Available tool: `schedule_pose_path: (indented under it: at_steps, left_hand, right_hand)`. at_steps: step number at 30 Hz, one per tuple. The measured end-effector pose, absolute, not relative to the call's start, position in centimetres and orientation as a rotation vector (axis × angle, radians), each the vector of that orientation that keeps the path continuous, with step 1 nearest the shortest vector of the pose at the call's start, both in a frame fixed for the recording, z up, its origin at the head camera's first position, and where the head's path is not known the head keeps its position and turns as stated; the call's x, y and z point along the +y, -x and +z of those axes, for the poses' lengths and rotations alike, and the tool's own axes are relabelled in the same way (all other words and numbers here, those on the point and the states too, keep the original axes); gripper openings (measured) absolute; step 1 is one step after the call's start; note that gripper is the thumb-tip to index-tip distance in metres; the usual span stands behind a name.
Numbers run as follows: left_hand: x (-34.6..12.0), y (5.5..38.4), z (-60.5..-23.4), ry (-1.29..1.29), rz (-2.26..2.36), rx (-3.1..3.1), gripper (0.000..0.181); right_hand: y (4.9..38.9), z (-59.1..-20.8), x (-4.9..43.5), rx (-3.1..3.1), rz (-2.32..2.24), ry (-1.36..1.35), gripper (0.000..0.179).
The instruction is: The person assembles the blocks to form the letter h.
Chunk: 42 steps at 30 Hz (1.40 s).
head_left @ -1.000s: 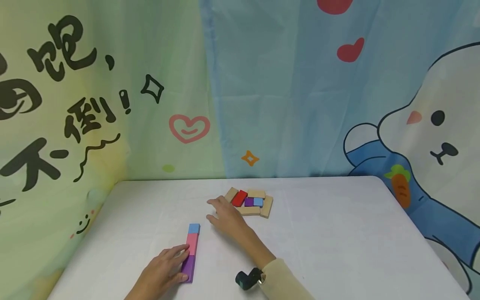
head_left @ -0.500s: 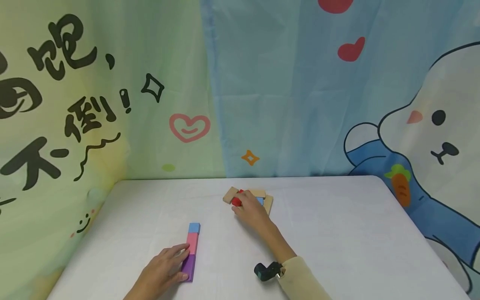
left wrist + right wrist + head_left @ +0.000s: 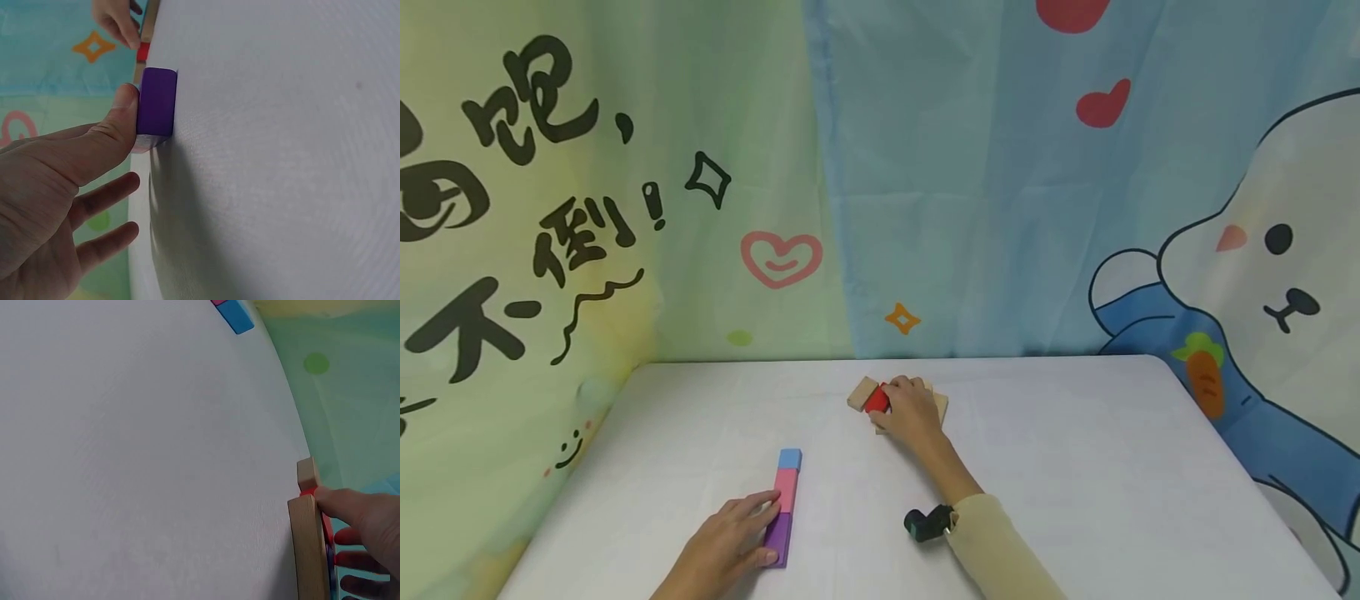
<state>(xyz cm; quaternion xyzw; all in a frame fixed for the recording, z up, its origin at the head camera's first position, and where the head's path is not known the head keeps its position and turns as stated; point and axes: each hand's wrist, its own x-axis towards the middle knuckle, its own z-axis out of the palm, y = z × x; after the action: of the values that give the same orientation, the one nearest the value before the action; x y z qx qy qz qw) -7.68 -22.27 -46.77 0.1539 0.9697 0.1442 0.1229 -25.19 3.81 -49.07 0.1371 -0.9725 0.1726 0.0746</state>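
My left hand (image 3: 722,542) lies beside a straight row of blocks on the table. Its index fingertip touches the pink block (image 3: 786,489), and its thumb touches the purple block (image 3: 778,542); a light blue block (image 3: 790,458) tops the row. In the left wrist view the other fingers extend apart from the purple block (image 3: 157,101). My right hand (image 3: 912,412) is over a cluster of blocks farther back, thumb and fingers about a red block (image 3: 876,401). The right wrist view has its thumb against the red block; whether it grips is unclear. The hand covers the cluster's middle.
Plain wooden blocks surround the red one: one at the left (image 3: 862,393), another at the right (image 3: 941,406). A long wooden block (image 3: 309,550) stands nearest in the right wrist view. The white table (image 3: 1075,483) ends at a printed curtain (image 3: 970,250).
My right hand has come from left of the cluster onto the red block, then shifted slightly up and right. My left hand and its row have stayed put.
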Motion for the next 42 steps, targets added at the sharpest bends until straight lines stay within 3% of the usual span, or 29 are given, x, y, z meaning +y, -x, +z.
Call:
schedule_pose_path:
  at_steps: [33, 42]
  left_hand:
    - [-22.19, 7.52, -47.00, -0.438, 0.447, 2.841, 0.066]
    - [-22.64, 7.43, -46.96, -0.534, 0.469, 2.938, 0.063]
  right_hand:
    - [25.70, -49.10, 3.11, -3.060, 0.503, -0.176, 0.051]
    - [25.77, -48.72, 3.16, -2.973, 0.529, -0.172, 0.049]
